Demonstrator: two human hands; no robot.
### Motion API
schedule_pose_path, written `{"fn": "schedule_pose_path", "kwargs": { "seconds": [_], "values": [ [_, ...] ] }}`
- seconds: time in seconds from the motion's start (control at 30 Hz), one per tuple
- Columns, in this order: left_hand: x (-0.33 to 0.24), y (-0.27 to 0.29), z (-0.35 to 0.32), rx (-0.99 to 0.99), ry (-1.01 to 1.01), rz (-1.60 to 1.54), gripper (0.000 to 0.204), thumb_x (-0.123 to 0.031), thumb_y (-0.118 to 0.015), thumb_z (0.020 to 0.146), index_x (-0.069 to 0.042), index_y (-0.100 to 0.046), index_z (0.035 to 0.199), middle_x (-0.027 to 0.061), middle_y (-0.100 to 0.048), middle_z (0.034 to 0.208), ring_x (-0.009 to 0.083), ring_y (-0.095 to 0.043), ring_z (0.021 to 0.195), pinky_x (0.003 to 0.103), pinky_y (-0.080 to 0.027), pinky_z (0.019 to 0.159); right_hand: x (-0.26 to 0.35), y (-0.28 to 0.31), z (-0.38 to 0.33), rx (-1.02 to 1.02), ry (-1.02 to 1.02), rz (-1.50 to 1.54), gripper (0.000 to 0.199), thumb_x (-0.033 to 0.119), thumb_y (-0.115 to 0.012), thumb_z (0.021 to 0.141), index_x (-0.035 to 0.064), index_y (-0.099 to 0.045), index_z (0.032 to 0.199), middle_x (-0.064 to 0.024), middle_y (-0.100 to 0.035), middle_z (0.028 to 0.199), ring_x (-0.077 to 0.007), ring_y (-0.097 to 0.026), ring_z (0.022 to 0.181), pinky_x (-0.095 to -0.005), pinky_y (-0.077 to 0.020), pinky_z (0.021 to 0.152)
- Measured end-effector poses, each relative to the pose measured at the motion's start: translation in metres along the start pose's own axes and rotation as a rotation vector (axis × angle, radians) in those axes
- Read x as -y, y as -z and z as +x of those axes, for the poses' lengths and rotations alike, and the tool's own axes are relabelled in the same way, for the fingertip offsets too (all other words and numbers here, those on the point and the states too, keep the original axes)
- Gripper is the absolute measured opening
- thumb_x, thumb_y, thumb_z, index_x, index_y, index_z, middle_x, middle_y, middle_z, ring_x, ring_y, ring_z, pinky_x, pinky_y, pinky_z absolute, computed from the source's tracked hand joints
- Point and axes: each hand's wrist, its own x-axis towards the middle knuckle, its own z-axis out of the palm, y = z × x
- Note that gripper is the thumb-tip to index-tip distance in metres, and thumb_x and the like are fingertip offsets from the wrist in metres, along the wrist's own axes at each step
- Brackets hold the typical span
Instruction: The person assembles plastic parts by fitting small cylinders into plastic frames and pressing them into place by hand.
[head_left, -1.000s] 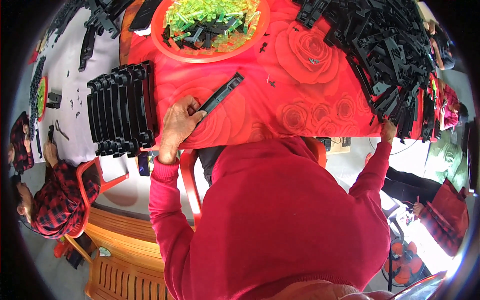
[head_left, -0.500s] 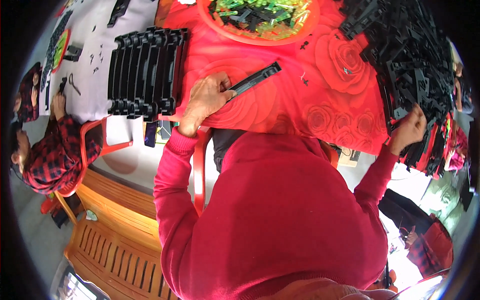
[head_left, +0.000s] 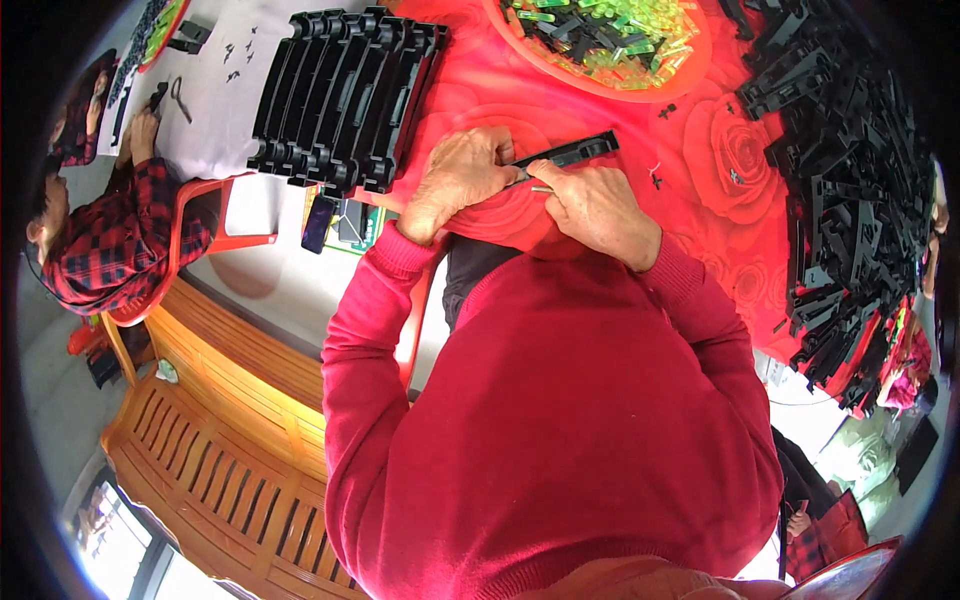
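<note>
My left hand (head_left: pixel 458 177) and my right hand (head_left: pixel 595 207) meet over a long black plastic bar (head_left: pixel 572 151) that lies on the red rose-patterned tablecloth (head_left: pixel 700 190). Both hands grip its near end; a small metal piece shows between the fingers. The bar's far end points up and to the right. To the left of my left hand stands a row of stacked black plastic frames (head_left: pixel 345 95).
A red bowl (head_left: pixel 610 50) holds green and black small parts at the top. A large heap of black plastic pieces (head_left: pixel 850 180) fills the right side. Another person in a red checked shirt (head_left: pixel 105 240) sits at the left. A wooden bench (head_left: pixel 220 440) is below.
My right hand has left the pile of black pieces at the right and come over to the bar, joining my left hand on it. The view has shifted.
</note>
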Motion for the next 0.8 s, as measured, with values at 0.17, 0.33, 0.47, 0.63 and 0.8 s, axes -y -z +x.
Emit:
{"fn": "schedule_pose_path", "kwargs": {
  "seconds": [0.17, 0.33, 0.47, 0.63, 0.8],
  "values": [
    [-0.001, 0.0, 0.0, -0.011, 0.006, 0.021, 0.023, -0.019, -0.076, 0.069, -0.005, -0.061, 0.079, 0.0094, -0.063, 0.072, 0.0245, -0.061, 0.065, 0.037, -0.046, 0.06, 0.0, -0.006, 0.002, 0.001, -0.029, -0.025, 0.035, 0.008, -0.055, 0.076, 0.0083, -0.058, 0.111, -0.0177, -0.059, 0.06, -0.0338, -0.061, 0.055, -0.0484, -0.0461, 0.05],
    [0.001, -0.003, -0.001, -0.007, 0.011, -0.012, 0.022, -0.018, -0.075, 0.069, -0.005, -0.061, 0.079, 0.009, -0.063, 0.072, 0.0243, -0.062, 0.067, 0.037, -0.047, 0.061, -0.011, -0.006, -0.006, -0.088, 0.01, 0.141, 0.035, 0.008, -0.056, 0.08, 0.0091, -0.06, 0.114, -0.0161, -0.06, 0.063, -0.0303, -0.061, 0.056, -0.0442, -0.0459, 0.051],
    [-0.005, -0.002, -0.003, -0.027, 0.032, 0.022, 0.021, -0.018, -0.074, 0.068, -0.006, -0.061, 0.078, 0.0088, -0.063, 0.072, 0.0255, -0.062, 0.068, 0.039, -0.047, 0.063, -0.026, 0.003, -0.016, -0.197, -0.155, 0.499, 0.033, 0.005, -0.053, 0.081, 0.0066, -0.061, 0.114, -0.019, -0.065, 0.076, -0.0328, -0.066, 0.068, -0.0405, -0.0501, 0.058],
    [-0.003, -0.003, 0.001, 0.002, 0.047, 0.058, 0.022, -0.021, -0.074, 0.066, -0.006, -0.062, 0.077, 0.0093, -0.063, 0.071, 0.0265, -0.063, 0.069, 0.039, -0.048, 0.063, -0.027, 0.001, -0.015, -0.247, -0.123, 0.529, 0.031, 0.004, -0.054, 0.081, 0.0071, -0.061, 0.111, -0.0198, -0.065, 0.076, -0.0329, -0.066, 0.069, -0.0407, -0.0504, 0.061],
    [-0.011, -0.002, 0.002, 0.017, 0.108, 0.046, 0.023, -0.023, -0.074, 0.066, -0.006, -0.062, 0.075, 0.0101, -0.063, 0.069, 0.0271, -0.063, 0.068, 0.039, -0.048, 0.063, -0.024, -0.007, -0.012, -0.105, -0.191, 0.466, 0.034, 0.004, -0.056, 0.081, 0.0042, -0.057, 0.115, -0.0215, -0.065, 0.083, -0.0355, -0.066, 0.073, -0.0421, -0.0508, 0.063]
  ]
}}
